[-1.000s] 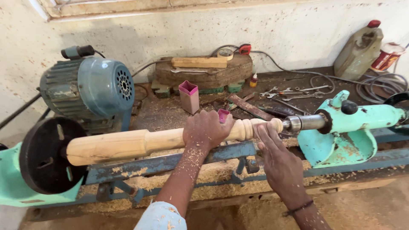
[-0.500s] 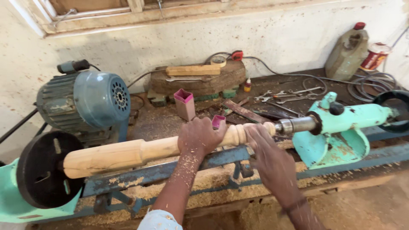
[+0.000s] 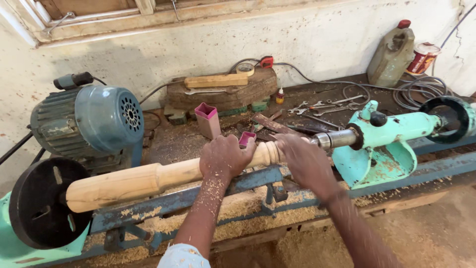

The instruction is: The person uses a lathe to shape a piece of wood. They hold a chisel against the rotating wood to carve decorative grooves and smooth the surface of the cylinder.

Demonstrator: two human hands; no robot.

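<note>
- Wooden spindle runs across the middle of the frame, from the black faceplate at lower left up to the steel centre of the green tailstock at right.
- Behind its thick left end sits the blue-grey motor, close to the wood; below runs the blue lathe bed, heaped with shavings, so open room is mostly in front, toward the lower edge.
- Left hand, flecked with sawdust, lies curled over the top of the spindle near frame centre, fingers wrapped on the wood.
- Just beyond its knuckles stand two pink cups on the cluttered bench.
- Right hand covers the turned, beaded end just right of centre, beside the tailstock centre; it is blurred, so I cannot tell how tightly it grips.
</note>
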